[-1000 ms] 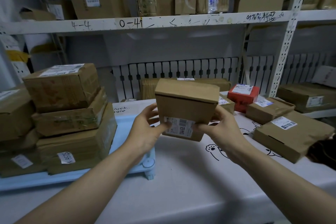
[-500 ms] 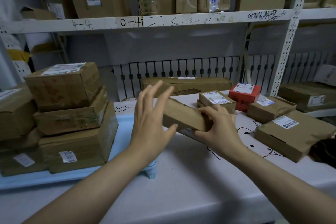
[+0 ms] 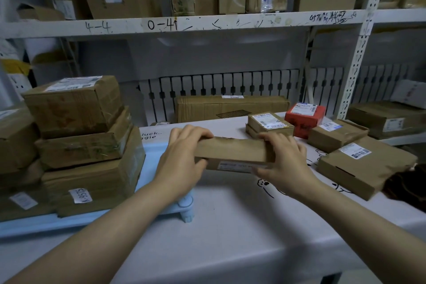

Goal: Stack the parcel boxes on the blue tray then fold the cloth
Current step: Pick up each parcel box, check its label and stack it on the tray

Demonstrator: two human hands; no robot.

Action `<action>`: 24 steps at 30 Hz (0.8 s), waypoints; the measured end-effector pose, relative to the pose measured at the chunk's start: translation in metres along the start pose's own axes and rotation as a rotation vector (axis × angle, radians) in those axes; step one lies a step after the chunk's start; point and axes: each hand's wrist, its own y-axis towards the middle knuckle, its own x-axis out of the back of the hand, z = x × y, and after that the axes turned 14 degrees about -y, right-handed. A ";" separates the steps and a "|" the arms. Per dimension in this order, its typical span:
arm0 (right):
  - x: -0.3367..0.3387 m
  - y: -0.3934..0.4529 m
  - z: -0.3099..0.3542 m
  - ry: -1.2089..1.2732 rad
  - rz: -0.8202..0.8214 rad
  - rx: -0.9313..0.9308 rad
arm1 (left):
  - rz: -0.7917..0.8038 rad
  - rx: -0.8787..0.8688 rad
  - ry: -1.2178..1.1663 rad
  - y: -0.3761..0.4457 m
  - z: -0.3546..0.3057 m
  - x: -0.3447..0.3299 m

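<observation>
A flat brown parcel box (image 3: pixel 231 153) is held level above the white cloth (image 3: pixel 230 214), just right of the blue tray (image 3: pixel 152 152). My left hand (image 3: pixel 182 163) grips its left end, fingers curled over the top edge. My right hand (image 3: pixel 285 163) grips its right end. On the tray stands a stack of three brown boxes (image 3: pixel 87 143), with more boxes (image 3: pixel 16 143) at the far left. Loose parcels lie on the cloth to the right: a small labelled box (image 3: pixel 269 123), a red box (image 3: pixel 304 119), a brown box (image 3: pixel 336 135) and a large flat box (image 3: pixel 366 166).
A long brown carton (image 3: pixel 230 107) lies at the back against the radiator. A white shelf (image 3: pixel 207 24) full of cartons runs overhead, and a perforated upright post (image 3: pixel 359 53) stands at the right. A dark object (image 3: pixel 408 187) sits at the right edge.
The box was upright in both hands, then tipped over. My left hand let go with spread fingers and has now gripped the left end again, so the box lies flat and level.
</observation>
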 end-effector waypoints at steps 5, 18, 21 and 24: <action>0.001 -0.001 0.000 0.040 -0.027 -0.022 | -0.019 -0.026 0.034 -0.001 0.003 -0.003; 0.015 -0.004 0.025 0.259 -0.196 0.116 | -0.007 -0.166 0.174 0.007 -0.015 -0.009; 0.018 -0.004 0.024 0.307 -0.216 0.083 | -0.030 -0.081 0.091 0.007 -0.014 -0.005; 0.018 -0.003 0.020 0.368 -0.219 -0.023 | -0.039 0.040 -0.159 0.009 -0.012 -0.001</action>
